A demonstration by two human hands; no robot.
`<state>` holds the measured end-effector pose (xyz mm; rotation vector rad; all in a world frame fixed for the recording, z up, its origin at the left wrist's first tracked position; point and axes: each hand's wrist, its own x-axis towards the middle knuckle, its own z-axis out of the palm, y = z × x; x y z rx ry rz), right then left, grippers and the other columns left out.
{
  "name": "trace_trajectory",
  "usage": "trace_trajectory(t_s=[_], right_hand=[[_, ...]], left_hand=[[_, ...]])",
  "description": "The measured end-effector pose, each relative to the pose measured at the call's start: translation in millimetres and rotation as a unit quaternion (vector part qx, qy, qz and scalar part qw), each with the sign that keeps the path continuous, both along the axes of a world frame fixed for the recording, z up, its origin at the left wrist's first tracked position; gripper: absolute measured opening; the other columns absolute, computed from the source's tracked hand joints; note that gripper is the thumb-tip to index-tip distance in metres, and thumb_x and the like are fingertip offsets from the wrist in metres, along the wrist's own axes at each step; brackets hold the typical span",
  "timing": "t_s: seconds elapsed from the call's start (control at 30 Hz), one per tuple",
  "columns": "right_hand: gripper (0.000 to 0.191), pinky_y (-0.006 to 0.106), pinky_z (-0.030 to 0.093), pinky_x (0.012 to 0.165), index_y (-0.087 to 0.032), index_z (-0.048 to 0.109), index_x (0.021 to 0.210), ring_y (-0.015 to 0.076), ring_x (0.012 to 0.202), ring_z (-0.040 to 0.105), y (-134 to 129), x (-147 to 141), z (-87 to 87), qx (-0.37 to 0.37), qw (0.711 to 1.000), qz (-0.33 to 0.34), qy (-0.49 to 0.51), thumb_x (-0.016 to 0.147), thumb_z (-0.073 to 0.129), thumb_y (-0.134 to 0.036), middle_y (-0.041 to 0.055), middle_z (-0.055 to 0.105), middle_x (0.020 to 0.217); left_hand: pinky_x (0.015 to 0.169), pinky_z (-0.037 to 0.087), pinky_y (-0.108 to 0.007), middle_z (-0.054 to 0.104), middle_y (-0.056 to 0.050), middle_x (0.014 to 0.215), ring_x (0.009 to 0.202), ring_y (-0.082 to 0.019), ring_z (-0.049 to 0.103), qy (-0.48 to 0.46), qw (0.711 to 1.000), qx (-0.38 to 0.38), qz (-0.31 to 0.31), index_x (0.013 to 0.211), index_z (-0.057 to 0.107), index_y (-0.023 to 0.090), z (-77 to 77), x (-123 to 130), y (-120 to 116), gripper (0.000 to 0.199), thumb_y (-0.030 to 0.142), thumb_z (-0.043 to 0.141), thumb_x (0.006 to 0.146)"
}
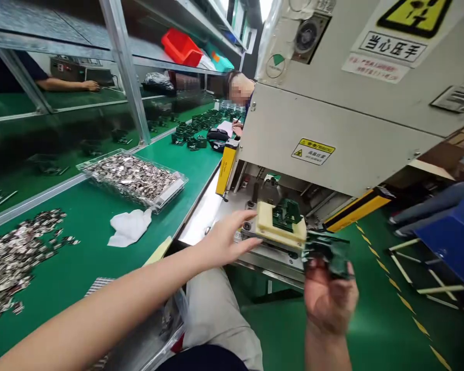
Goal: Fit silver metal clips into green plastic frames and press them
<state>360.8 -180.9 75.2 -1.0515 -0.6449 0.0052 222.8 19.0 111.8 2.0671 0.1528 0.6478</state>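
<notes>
A dark green part (pixel 287 215) sits in the cream-coloured fixture (pixel 280 234) under the press machine (pixel 305 134). Beside the fixture's left edge is my left hand (pixel 232 238), thumb and fingers spread, with nothing between them. My right hand (pixel 330 299) is closed round the lower edge of another dark green part (pixel 327 252), to the right of and slightly below the fixture; this part is blurred. It looks like a bracket or frame, but its details cannot be made out.
Left, on the green table (pixel 193 170), are a clear tray (pixel 131 178) of small metal pieces, a loose metal pile (pixel 15 257) and a white cloth (pixel 129 226). Yellow-black guards (pixel 227 167) flank the machine opening. A person (pixel 239 93) writes behind. A blue chair (pixel 448 242) stands right.
</notes>
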Motion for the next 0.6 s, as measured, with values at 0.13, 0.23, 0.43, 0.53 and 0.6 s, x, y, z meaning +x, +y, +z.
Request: trace_trajectory(t_s=[0.13, 0.23, 0.43, 0.53, 0.6], right_hand=[[0.049, 0.028, 0.046, 0.057, -0.020, 0.064, 0.110, 0.0160, 0.065, 0.053, -23.7, 46.6, 3.3, 0.002, 0.997, -0.073, 0.038, 0.071, 0.085, -0.043, 0.0038, 0.058, 0.089], [0.056, 0.026, 0.045, 0.056, -0.020, 0.062, 0.115, 0.0156, 0.066, 0.054, -15.8, 71.1, 6.5, -0.045, 0.998, -0.042, 0.017, 0.071, 0.084, -0.047, 0.0038, 0.059, 0.090], [0.063, 0.035, 0.050, 0.074, -0.021, 0.059, 0.122, 0.0255, 0.093, 0.059, 29.0, 100.7, 29.6, -0.292, 0.943, 0.004, -0.162, 0.071, 0.079, -0.054, 0.0088, 0.064, 0.109], [0.060, 0.039, 0.049, 0.079, -0.023, 0.061, 0.121, 0.0268, 0.091, 0.060, 45.6, 104.7, 42.6, -0.408, 0.879, 0.027, -0.247, 0.074, 0.074, -0.056, 0.0077, 0.065, 0.104], [0.059, 0.041, 0.048, 0.085, -0.024, 0.060, 0.124, 0.0279, 0.096, 0.060, 52.8, 105.5, 45.9, -0.431, 0.859, 0.046, -0.272, 0.076, 0.072, -0.056, 0.0076, 0.065, 0.103]], left_hand=[[0.111, 0.038, -0.049, 0.050, -0.018, 0.142, 0.132, -0.033, 0.046, 0.015, 0.999, 0.033, -0.007, 0.134, 0.046, 0.016, 14.0, 94.5, -4.1, 0.073, 0.036, 0.077, 0.072], [0.101, 0.047, -0.048, 0.065, -0.016, 0.120, 0.114, -0.032, 0.061, 0.042, 0.997, -0.058, -0.017, 0.128, 0.053, 0.013, 21.1, 117.0, -3.1, 0.072, 0.034, 0.082, 0.066], [0.102, 0.047, -0.042, 0.064, -0.012, 0.118, 0.112, -0.025, 0.061, -0.003, 0.976, -0.218, 0.016, 0.126, 0.054, 0.017, 16.3, 21.2, 14.5, 0.066, 0.031, 0.080, 0.067], [0.107, 0.042, -0.048, 0.063, -0.011, 0.122, 0.117, -0.029, 0.059, 0.092, 0.970, -0.221, 0.043, 0.120, 0.056, 0.021, -6.6, -51.8, 29.7, 0.060, 0.036, 0.080, 0.068], [0.106, 0.043, -0.051, 0.063, -0.012, 0.123, 0.116, -0.030, 0.059, 0.136, 0.958, -0.247, 0.058, 0.120, 0.054, 0.024, -27.0, -87.7, 36.5, 0.058, 0.040, 0.079, 0.070]])
